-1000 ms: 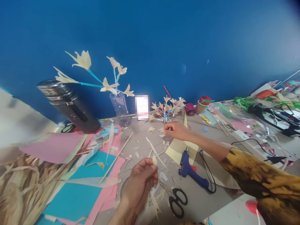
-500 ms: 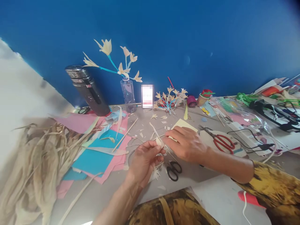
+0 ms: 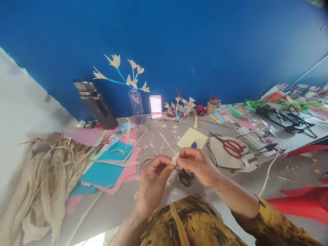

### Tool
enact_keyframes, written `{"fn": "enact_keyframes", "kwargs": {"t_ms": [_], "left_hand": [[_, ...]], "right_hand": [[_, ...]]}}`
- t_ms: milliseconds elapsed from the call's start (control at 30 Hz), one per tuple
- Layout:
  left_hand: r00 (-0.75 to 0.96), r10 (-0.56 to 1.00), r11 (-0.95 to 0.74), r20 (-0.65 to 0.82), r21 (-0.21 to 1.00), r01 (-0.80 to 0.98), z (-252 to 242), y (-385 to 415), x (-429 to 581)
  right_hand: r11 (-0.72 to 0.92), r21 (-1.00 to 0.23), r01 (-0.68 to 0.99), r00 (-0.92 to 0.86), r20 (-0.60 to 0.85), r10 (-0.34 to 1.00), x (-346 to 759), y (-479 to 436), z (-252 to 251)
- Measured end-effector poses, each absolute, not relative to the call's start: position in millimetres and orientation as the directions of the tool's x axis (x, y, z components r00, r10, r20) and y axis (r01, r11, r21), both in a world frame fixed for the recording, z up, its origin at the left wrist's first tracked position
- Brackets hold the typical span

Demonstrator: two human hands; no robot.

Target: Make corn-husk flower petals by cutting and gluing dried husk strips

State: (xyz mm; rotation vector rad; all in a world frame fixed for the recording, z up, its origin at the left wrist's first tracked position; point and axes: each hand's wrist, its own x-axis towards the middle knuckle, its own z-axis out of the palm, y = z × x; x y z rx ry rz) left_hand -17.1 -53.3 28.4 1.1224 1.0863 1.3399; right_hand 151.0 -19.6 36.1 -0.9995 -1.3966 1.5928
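Note:
A small cream petal (image 3: 175, 158), apparently dried husk, is pinched between the fingertips of both hands. My left hand (image 3: 155, 177) grips it from the left, thumb against the forefinger. From the other side the fingers of my right hand (image 3: 197, 165) close on its right edge. Black-handled scissors (image 3: 185, 178) lie right below the hands, partly hidden by my right hand. Just beyond my right hand is a yellow paper sheet (image 3: 188, 136) with a small dark blue pointed object (image 3: 194, 145) on it. Husk scraps and thin strips lie around the hands.
A black flask (image 3: 96, 106) and a clear bottle (image 3: 136, 107) of husk flowers stand by the blue wall. Dry husks (image 3: 43, 181) and coloured paper (image 3: 102, 176) lie left. Red-handled scissors (image 3: 233, 149), a power strip (image 3: 252, 140) and cables are on the right.
My right hand has come off the yellow sheet, down to the petal, and now pinches it too. The blue pointed object has come into sight. The view has shifted slightly right.

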Motion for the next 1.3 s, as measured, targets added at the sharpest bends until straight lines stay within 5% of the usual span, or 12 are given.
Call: {"fn": "enact_keyframes", "kwargs": {"t_ms": [200, 333, 567, 1000, 1300], "left_hand": [[0.016, 0.992, -0.119, 0.127, 0.963, -0.241, 21.9, -51.8, -11.8], [0.058, 0.992, -0.098, 0.115, 0.967, -0.235, 17.4, -47.2, -8.1], [0.089, 0.973, 0.232, -0.214, 0.870, -0.435, 11.6, -36.0, 1.8], [0.065, 0.972, 0.227, -0.225, 0.832, -0.507, 11.4, -33.0, 11.1], [-0.062, 0.981, 0.145, -0.185, 0.903, -0.405, 1.5, -36.6, 13.4]], "right_hand": [[-0.277, -0.914, -0.297, -0.396, -0.146, 0.907, 145.5, -27.1, 28.0], [-0.234, -0.928, -0.291, -0.363, -0.119, 0.924, 150.7, -26.9, 22.6], [-0.250, -0.882, -0.400, -0.281, -0.142, 0.949, 159.1, -21.9, 13.1], [-0.124, -0.969, -0.213, -0.135, -0.096, 0.986, 164.5, -17.9, -6.1], [-0.143, -0.951, -0.274, -0.148, -0.105, 0.983, 157.2, -20.1, -5.2]]}}
